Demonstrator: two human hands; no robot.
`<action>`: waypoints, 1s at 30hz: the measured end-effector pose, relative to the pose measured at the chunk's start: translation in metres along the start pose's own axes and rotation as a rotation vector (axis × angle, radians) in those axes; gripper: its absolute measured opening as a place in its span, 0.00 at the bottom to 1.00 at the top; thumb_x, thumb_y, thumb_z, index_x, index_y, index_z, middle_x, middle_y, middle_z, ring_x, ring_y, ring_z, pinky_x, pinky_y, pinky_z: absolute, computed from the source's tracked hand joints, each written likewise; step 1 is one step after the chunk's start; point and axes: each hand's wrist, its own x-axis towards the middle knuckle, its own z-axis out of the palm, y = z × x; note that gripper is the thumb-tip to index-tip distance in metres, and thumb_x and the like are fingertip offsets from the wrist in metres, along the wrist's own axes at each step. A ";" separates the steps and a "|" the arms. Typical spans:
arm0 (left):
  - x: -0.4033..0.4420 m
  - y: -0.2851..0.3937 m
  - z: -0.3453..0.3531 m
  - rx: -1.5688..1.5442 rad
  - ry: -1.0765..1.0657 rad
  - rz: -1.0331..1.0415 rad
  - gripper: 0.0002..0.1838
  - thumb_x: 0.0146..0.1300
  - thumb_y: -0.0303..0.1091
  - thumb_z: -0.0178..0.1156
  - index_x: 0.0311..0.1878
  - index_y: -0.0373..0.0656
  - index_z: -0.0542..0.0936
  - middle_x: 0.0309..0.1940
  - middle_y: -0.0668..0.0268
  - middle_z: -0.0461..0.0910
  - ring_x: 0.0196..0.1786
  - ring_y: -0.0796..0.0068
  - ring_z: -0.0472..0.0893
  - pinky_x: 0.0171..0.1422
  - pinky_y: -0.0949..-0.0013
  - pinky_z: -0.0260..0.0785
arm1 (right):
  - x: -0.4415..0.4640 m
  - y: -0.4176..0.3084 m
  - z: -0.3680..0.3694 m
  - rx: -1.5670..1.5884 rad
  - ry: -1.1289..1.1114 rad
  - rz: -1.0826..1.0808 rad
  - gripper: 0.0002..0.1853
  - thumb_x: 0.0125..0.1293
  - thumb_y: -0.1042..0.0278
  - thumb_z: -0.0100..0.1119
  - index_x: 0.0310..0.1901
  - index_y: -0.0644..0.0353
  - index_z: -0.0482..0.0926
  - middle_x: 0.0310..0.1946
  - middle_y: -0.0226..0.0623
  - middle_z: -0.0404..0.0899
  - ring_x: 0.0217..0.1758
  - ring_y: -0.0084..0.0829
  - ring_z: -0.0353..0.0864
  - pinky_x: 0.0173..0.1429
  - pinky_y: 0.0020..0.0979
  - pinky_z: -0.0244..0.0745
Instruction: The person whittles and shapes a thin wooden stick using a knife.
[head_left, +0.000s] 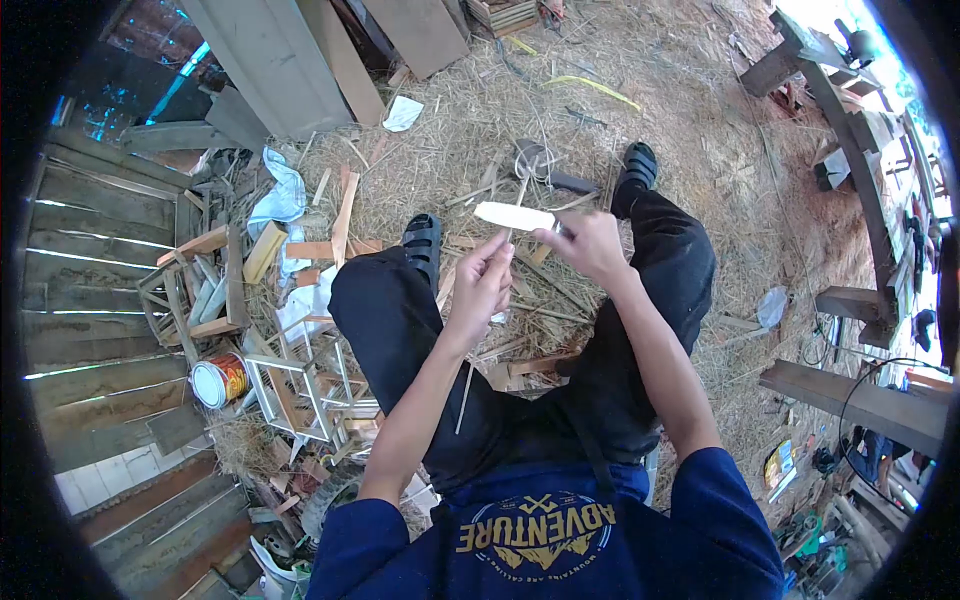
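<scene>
My left hand (482, 287) is closed around a thin wooden stick (464, 400), whose lower end hangs over my thigh and whose upper part rises past the fingers. Close to its right, my right hand (588, 245) is closed on the end of a pale, flat, blade-shaped piece (515, 217), which lies across the stick. Whether the pale piece is wood or a tool cannot be made out. Beyond both hands, a round dark object (531, 158) rests on the straw-covered ground between my feet.
Wooden boards (270, 70) lean at the upper left. A paint can (219, 382) and a small wooden frame (292, 395) stand at the left. Beams (860, 400) jut in from the right. Wood scraps and straw cover the ground (700, 110).
</scene>
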 end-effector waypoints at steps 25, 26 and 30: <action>0.004 -0.005 0.003 0.149 -0.007 -0.043 0.25 0.79 0.39 0.57 0.75 0.45 0.71 0.21 0.80 0.62 0.19 0.91 0.56 0.20 0.79 0.49 | 0.008 0.002 -0.009 0.032 0.050 0.137 0.31 0.63 0.38 0.68 0.21 0.63 0.80 0.14 0.45 0.73 0.17 0.45 0.77 0.26 0.41 0.70; 0.003 -0.003 0.009 0.153 -0.003 -0.025 0.26 0.78 0.39 0.57 0.75 0.45 0.71 0.21 0.80 0.62 0.19 0.91 0.56 0.20 0.79 0.49 | 0.017 0.005 -0.018 0.128 0.077 0.263 0.30 0.65 0.39 0.67 0.23 0.63 0.80 0.14 0.44 0.73 0.18 0.47 0.76 0.27 0.41 0.70; 0.010 -0.001 0.012 0.105 0.029 -0.036 0.26 0.78 0.39 0.57 0.76 0.47 0.70 0.21 0.79 0.62 0.18 0.91 0.56 0.20 0.80 0.49 | 0.011 0.008 -0.002 0.037 0.069 0.054 0.32 0.64 0.34 0.64 0.23 0.61 0.82 0.14 0.44 0.76 0.20 0.47 0.80 0.29 0.44 0.72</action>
